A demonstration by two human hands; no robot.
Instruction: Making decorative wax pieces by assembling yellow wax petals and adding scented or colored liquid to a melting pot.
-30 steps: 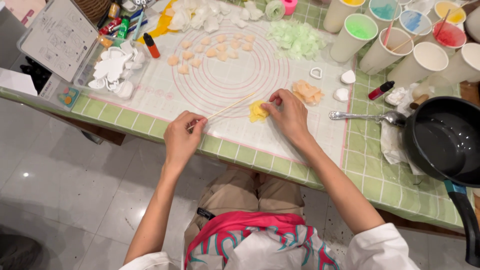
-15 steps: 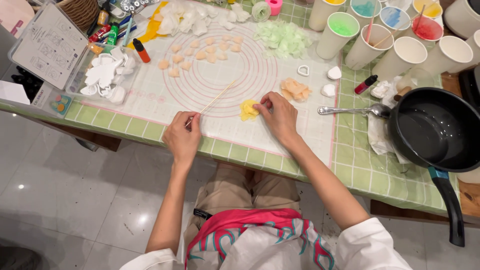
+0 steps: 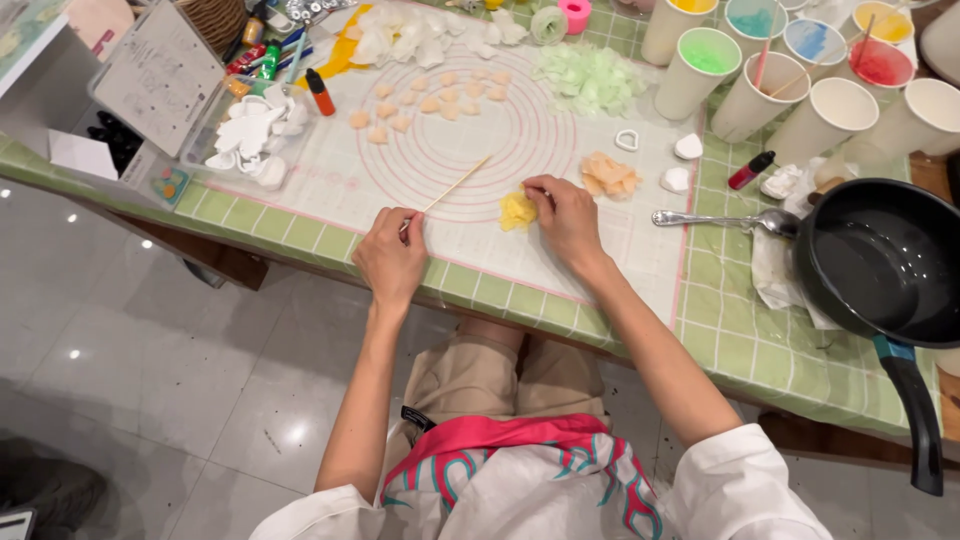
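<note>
My left hand (image 3: 392, 255) grips the near end of a thin wooden skewer (image 3: 458, 183) that slants up and right across a white baking mat (image 3: 640, 240) printed with pink circles. My right hand (image 3: 566, 215) rests on the mat with its fingertips on a small yellow dough piece (image 3: 516, 210). The skewer's far tip lies a little left of and beyond the yellow piece, apart from it. A small heap of orange dough pieces (image 3: 608, 175) sits just beyond my right hand.
A black pan (image 3: 885, 262) stands at the right, a metal spoon (image 3: 720, 219) beside it. Paper cups of coloured liquid (image 3: 706, 62) line the far right. Pale green pieces (image 3: 590, 80), white pieces (image 3: 252, 140), small peach pieces (image 3: 430, 100) and a red marker (image 3: 320, 92) lie across the green checked tablecloth (image 3: 760, 350).
The view has shifted slightly. My right hand stays on the yellow piece and my left hand keeps the skewer, which lies at much the same slant.
</note>
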